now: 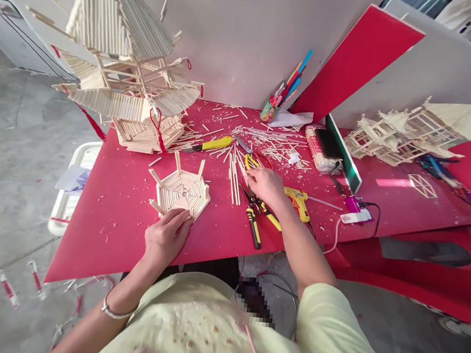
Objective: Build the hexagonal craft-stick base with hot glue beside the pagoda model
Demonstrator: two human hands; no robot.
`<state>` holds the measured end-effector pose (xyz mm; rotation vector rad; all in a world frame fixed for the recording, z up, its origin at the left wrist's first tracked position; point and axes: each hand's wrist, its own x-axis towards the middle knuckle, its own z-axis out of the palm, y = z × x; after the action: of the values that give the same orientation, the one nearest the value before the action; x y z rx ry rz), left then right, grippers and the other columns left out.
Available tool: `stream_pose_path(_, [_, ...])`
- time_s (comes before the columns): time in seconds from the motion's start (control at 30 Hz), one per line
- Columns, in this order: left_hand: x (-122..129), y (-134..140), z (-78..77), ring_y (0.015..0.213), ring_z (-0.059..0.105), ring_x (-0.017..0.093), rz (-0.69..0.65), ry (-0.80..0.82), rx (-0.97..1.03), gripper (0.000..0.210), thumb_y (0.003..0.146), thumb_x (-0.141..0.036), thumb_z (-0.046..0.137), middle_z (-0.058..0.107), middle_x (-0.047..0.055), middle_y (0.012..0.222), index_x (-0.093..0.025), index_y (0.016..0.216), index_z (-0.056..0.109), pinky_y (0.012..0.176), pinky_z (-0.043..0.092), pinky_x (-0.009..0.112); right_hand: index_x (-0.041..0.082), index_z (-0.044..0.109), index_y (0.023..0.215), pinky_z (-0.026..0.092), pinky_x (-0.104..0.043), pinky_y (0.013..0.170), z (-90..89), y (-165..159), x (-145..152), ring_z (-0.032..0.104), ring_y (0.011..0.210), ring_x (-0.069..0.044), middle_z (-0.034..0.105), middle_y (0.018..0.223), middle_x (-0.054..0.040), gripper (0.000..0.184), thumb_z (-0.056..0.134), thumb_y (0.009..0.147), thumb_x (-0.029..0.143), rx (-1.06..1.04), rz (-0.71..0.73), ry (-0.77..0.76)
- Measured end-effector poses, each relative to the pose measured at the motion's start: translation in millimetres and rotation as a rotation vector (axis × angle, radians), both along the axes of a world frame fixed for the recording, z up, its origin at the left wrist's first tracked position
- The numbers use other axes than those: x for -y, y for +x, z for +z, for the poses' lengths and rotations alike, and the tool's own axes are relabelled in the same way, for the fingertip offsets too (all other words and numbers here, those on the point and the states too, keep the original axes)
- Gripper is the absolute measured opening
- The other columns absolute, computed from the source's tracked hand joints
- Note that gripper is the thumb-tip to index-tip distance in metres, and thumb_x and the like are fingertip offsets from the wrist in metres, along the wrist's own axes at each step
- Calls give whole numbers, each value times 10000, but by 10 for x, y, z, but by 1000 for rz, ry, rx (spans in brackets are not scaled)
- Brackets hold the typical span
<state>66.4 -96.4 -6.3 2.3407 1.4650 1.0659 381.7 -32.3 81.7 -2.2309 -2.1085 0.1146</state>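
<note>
A hexagonal base (183, 193) made of thin wooden sticks lies on the red table, with short posts standing around its edge. At its near corner my left hand (167, 235) is closed in a pinch around one of the short posts. My right hand (265, 186) reaches over the tools with its fingers drawn together; whatever they hold is hidden. Just below that hand lie black-and-yellow pliers (253, 222). Loose wooden sticks (234, 175) are to its left, and a yellow glue gun (298, 202) rests at its right.
A tall stick-built pagoda (131, 90) stands at the back left; another stick model (412, 131) lies far right. A yellow utility knife (211, 145), a pen holder (269, 109), a phone (329, 143) on a stick pack and a purple power adapter (356, 204) with cables are about the table (111, 226).
</note>
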Motion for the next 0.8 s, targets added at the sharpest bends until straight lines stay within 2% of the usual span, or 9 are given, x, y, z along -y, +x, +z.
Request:
stream_pose_path(0.07, [5,3,-11,822,761,140,-9,9,-7,141,981,-282,639,798,24,1091,-242,1039,761,595,506,174,218,741,1263,535,-337,899,11,212,-287,699,1033,-224,744,1219,-113,329,494,1061,298,43,-75,-27])
stream_pose_path(0.17, [10,24,-22,850,768,146,-16,-3,35,131,971,-282,656,796,35,1090,-240,1044,756,608,533,169,125,741,1248,517,-415,968,41,519,-781,677,1123,-296,726,1221,-198,349,474,1042,213,88,-151,-23])
stream_pose_path(0.27, [0,48,-5,867,773,155,-20,-16,86,113,966,-266,665,797,46,1068,-225,1017,757,657,567,181,61,681,1336,491,-464,1031,25,764,-1247,621,1249,-349,664,1326,-259,404,453,1011,137,114,-194,-15])
stream_pose_path(0.43, [-48,50,57,846,780,147,-45,8,76,88,942,-202,696,805,45,1051,-208,987,772,708,583,185,94,656,1383,491,-484,1067,-134,990,-1716,591,1300,-373,629,1399,-247,436,487,988,165,108,-192,-57])
stream_pose_path(0.6, [-70,33,62,851,777,136,-82,-19,102,142,913,-162,732,797,46,1072,-208,1040,776,705,575,177,160,632,1422,485,-470,1095,-227,1051,-1730,589,1315,-349,628,1432,-192,444,450,1030,265,73,-118,-55])
stream_pose_path(0.7, [-64,25,42,870,777,140,-89,-39,116,151,906,-148,739,795,47,1083,-210,1039,776,740,583,187,196,576,1481,476,-474,1116,-183,984,-1552,583,1333,-346,607,1471,-160,506,505,1023,399,22,-22,-20])
stream_pose_path(0.8, [-59,16,21,916,777,148,-105,-63,120,145,916,-144,722,796,38,1086,-218,1027,778,778,587,192,248,531,1522,485,-496,1106,-104,838,-1324,585,1333,-370,579,1505,-145,636,631,938,479,17,30,-96])
